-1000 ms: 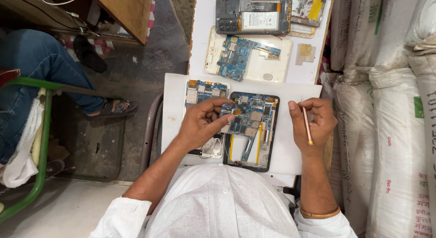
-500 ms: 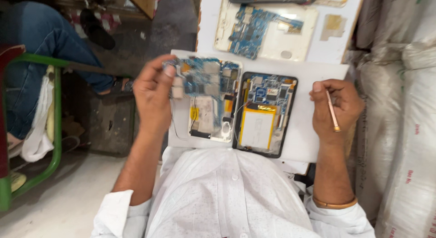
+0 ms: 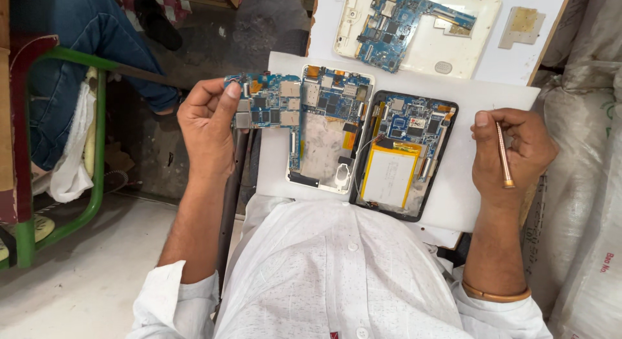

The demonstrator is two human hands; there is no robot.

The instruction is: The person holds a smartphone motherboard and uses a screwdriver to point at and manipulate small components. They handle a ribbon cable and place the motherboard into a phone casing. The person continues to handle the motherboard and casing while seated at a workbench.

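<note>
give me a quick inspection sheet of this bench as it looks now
surface: white board laid across the lap.
job's things: blue circuit board in left hand; white-framed tablet shell; black-framed tablet with pale battery.
clutter: second white shell with board; small tan plate.
grippers: right hand holds copper-coloured tool.
cables: thin wires inside the black-framed tablet.
surroundings: white sacks on the right; green chair frame; another person's leg in jeans.
</note>
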